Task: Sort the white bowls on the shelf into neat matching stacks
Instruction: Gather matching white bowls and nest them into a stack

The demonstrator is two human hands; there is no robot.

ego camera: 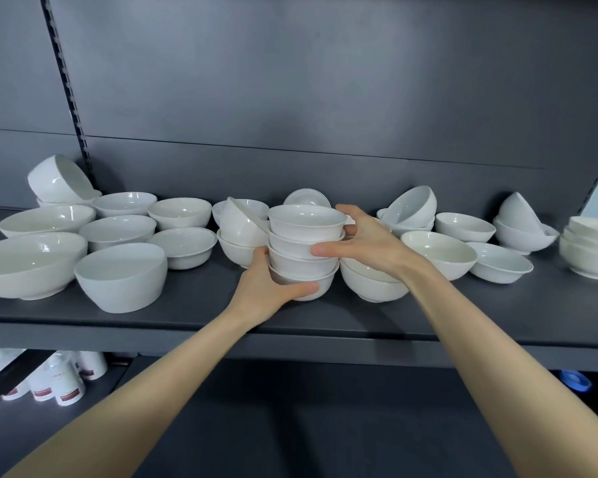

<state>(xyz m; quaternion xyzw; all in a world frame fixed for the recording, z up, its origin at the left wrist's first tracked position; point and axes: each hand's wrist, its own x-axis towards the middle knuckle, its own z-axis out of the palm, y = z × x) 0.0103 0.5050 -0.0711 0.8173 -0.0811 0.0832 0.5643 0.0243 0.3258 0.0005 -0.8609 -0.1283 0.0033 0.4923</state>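
Note:
A stack of several small white bowls (304, 232) stands upright near the middle of the dark shelf (187, 322). My left hand (270, 288) cups the bottom bowl from the front left, thumb across its base. My right hand (363, 243) wraps the stack's right side, fingers behind the top bowls and thumb on the front. Loose white bowls of differing sizes lie all along the shelf: large shallow bowls (28, 263) at the left, a deep one (121, 277) at front left, tipped bowls (242, 225) just left of the stack.
Right of the stack sit a large bowl (370, 284), another (439, 253), smaller rimmed bowls (501, 263) and a nested pile (591, 246) at the far right. White bottles (66, 381) stand on the lower shelf at left. The shelf's back panel rises close behind.

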